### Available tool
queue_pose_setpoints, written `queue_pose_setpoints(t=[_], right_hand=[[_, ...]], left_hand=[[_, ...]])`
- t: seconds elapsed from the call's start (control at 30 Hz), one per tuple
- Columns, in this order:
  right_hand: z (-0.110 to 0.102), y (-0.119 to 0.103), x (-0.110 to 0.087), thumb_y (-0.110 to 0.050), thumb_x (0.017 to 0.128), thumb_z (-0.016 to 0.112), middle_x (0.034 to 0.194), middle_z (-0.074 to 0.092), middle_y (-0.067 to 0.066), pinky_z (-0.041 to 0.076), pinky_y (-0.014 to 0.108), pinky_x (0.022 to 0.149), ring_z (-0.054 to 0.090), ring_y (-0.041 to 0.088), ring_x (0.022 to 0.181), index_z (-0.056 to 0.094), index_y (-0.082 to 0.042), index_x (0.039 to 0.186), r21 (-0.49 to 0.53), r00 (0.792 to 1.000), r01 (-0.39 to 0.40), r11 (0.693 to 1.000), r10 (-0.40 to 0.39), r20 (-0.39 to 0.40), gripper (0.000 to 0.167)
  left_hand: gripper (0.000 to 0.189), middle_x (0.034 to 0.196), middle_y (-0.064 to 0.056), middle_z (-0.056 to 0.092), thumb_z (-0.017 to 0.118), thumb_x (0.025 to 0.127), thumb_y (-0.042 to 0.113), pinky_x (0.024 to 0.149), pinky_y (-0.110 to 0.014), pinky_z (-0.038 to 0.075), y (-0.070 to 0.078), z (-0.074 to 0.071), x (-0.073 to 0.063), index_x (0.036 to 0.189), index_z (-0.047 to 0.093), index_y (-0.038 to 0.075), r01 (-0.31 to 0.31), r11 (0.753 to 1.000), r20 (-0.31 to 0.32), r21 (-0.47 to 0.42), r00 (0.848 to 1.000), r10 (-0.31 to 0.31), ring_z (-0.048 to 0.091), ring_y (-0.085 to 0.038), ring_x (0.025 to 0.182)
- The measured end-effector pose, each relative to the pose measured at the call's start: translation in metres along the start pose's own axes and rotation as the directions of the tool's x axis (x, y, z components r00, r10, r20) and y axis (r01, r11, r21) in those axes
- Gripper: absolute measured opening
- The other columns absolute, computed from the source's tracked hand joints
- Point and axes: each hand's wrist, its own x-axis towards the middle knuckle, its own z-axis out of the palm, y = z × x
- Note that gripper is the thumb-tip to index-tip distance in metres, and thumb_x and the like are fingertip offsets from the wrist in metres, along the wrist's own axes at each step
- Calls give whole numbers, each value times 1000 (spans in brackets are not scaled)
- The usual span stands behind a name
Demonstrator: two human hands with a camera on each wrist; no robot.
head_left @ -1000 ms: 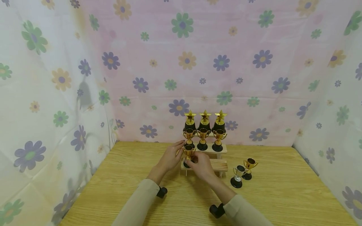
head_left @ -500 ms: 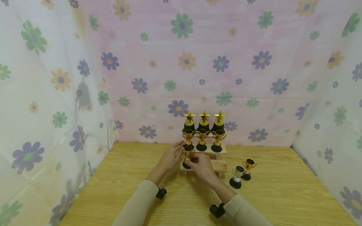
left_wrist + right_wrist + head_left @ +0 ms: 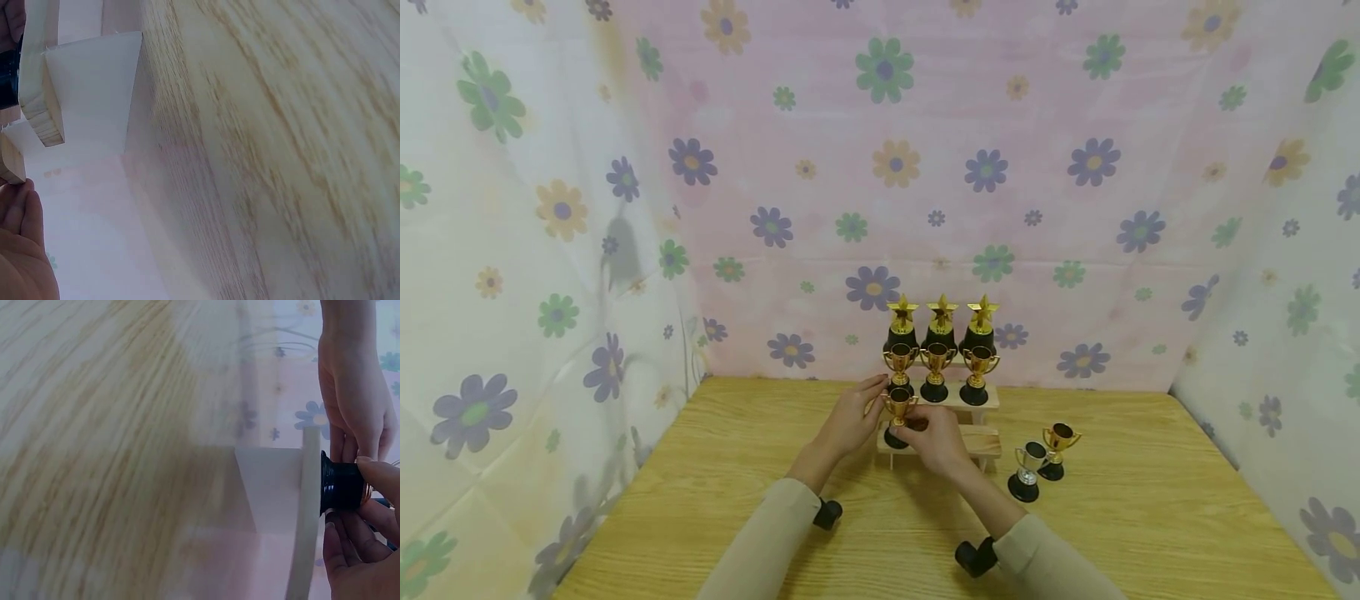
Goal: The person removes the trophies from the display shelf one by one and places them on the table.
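My right hand pinches a small gold trophy cup low down, near its black base. The cup stands upright at the left end of the bottom step of a wooden tiered stand. On the cup's left is my left hand, fingers extended; in the left wrist view its fingertips touch the end of a higher step. Gold cups line the middle step, the leftmost partly hidden behind the front one. Star-topped trophies fill the top row.
To the right of the stand, a silver trophy cup and another gold cup stand close together on the wood-grain table. Flower-printed cloth encloses the back and both sides.
The view shifts very slightly. Both hands keep their places, and the pinched gold cup stays on the bottom step.
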Motion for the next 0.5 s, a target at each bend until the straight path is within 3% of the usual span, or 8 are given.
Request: queue_pose_setpoints(t=[0.5], right_hand=[[-18, -8, -7, -14, 88, 81, 89, 75, 5, 56, 27, 63, 67, 18, 76, 80, -6, 94, -37, 1000, -14, 999, 15, 24, 10]], left_hand=[[44, 151, -19, 51, 45, 112, 23, 114, -50, 43, 0, 0, 1, 146, 53, -3, -1, 1000, -2, 4, 1000, 1, 48, -35, 140]])
